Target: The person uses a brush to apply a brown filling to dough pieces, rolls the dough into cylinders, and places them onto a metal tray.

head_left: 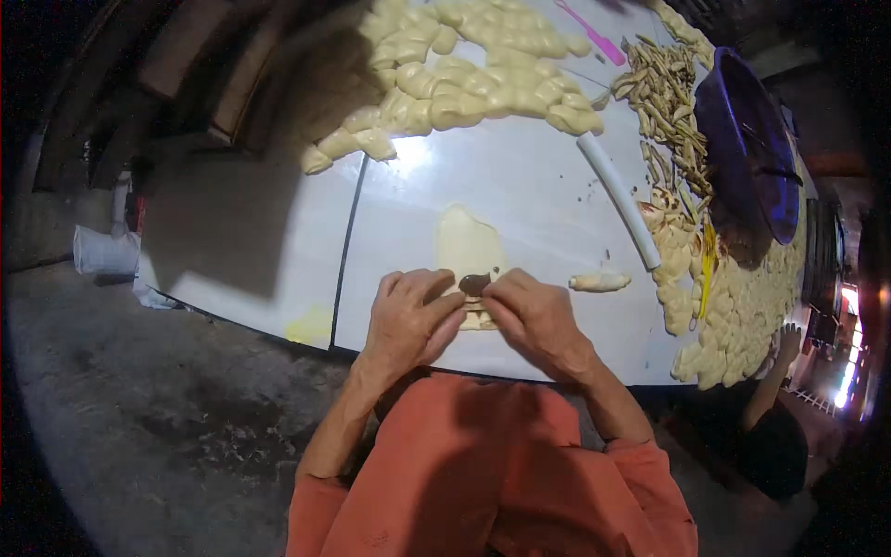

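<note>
A flattened strip of pale dough (467, 237) lies on the white table in front of me. Dark brown filling (474, 284) sits on its near part, and the near end of the strip is folded in layers. My left hand (413, 314) pinches the dough's left edge beside the filling, its fingers bent inward. From the other side, my right hand (534, 317) grips the right edge, thumb and fingertips close to the filling. The fingers partly hide the folded end. Just right of my right hand rests a finished-looking dough roll (600, 281).
Smooth dough pieces (464, 93) spread along the far side, near a pink spatula (601, 42). A white rolling pin (617, 200) lies right of centre. Beyond it are brownish strips (659, 102), a purple basin (729, 121), a yellow tool (708, 269), more dough (742, 316) and another person's hand (789, 342).
</note>
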`<state>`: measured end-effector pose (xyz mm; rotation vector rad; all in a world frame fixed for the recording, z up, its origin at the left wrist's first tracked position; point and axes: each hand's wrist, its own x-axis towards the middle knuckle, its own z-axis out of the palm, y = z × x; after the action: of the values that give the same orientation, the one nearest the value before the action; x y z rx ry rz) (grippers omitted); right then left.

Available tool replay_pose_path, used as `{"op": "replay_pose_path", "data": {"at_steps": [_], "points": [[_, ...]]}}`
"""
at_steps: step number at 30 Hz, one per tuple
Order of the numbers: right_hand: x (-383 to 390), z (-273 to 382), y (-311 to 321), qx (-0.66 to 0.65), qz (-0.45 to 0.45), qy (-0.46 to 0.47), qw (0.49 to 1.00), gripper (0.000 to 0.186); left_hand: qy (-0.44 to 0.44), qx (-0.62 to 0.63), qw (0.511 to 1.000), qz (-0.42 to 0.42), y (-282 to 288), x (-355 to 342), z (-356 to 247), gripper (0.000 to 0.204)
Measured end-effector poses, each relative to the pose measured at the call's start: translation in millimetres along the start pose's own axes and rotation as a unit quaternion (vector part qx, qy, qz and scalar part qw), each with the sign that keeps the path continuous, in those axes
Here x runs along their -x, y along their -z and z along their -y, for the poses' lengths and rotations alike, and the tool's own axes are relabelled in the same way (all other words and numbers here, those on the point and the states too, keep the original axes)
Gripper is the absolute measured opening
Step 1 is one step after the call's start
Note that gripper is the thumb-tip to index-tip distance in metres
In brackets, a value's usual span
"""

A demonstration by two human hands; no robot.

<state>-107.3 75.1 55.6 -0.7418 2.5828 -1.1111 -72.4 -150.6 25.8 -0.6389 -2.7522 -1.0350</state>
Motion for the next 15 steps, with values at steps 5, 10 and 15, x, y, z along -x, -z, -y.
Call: {"op": "replay_pose_path", "data": {"at_steps": [5, 10, 15], "points": [[0.2, -0.6, 4.9, -0.004, -0.023, -0.008, 1.0, 0.015, 0.009, 0.006, 1.0, -0.001, -0.5, -4.4, -5.7, 0.024], [16.0, -1.9, 12.7, 0.049, 0.056, 0.055, 0.996, 0.02, -0.022, 0.013, 1.0, -0.004, 13.2, 1.3, -4.8, 0.026], [30.9, -29.3, -6.3, 0.125, 0.038, 0.089, 0.987, 0.021, -0.066, -0.032, 0.997, 0.017, 9.8, 16.9, 10.3, 0.024]]}}
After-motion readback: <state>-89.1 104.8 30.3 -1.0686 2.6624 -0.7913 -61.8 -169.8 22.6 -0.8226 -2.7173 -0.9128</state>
